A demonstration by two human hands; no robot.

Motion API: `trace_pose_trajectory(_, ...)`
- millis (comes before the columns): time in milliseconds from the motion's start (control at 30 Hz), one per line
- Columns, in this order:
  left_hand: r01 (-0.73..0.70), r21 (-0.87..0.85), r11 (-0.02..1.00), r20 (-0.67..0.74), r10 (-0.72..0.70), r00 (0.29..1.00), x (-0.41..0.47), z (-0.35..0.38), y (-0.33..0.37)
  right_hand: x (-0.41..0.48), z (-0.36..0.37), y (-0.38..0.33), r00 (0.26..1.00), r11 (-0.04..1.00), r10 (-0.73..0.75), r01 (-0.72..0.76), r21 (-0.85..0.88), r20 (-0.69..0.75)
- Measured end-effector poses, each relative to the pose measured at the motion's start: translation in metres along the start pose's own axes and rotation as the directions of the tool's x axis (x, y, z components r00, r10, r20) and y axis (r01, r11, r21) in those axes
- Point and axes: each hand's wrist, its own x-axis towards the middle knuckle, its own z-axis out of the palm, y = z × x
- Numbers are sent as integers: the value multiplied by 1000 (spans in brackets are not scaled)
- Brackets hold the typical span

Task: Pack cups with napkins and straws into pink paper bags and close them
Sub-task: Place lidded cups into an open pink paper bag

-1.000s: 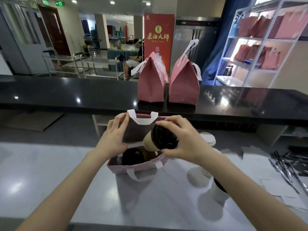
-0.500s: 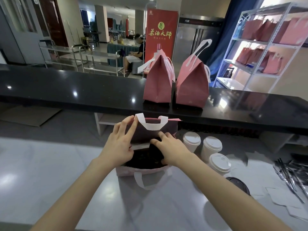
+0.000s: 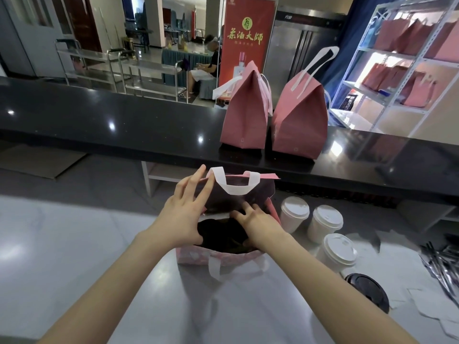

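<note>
Lowered since a second ago, the right hand [image 3: 250,219] reaches inside the open pink bag [image 3: 223,255], grip hidden; the left hand [image 3: 185,214] pinches its rim at 11 o'clock.

Three pink bags [image 3: 244,115] on the counters — four lidded cups [image 3: 294,214].

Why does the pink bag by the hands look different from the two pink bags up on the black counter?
The open bag gapes at the top; the two counter bags are folded shut into peaks. The open bag sits on the pale table with the right hand inside and the left hand holding its edge; nobody touches the counter bags. All are pink with white handles.
</note>
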Motion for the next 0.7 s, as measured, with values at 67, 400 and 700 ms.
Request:
trace_pose_trajectory(67, -2, 1, 1000, 10, 2, 1000, 5, 2, -1, 5, 2, 2, 1000, 1000, 0, 1, -15, 21)
trace_pose_trajectory(400, 9, -25, 1000, 63, -7, 998, 22, 10, -18, 35, 11, 10, 990, 997, 56, -62, 40, 126)
trace_pose_trajectory(700, 42, -93, 995, 92, -34, 995, 36, 11, -30, 54, 6, 18, 965, 994, 63, -83, 70, 253)
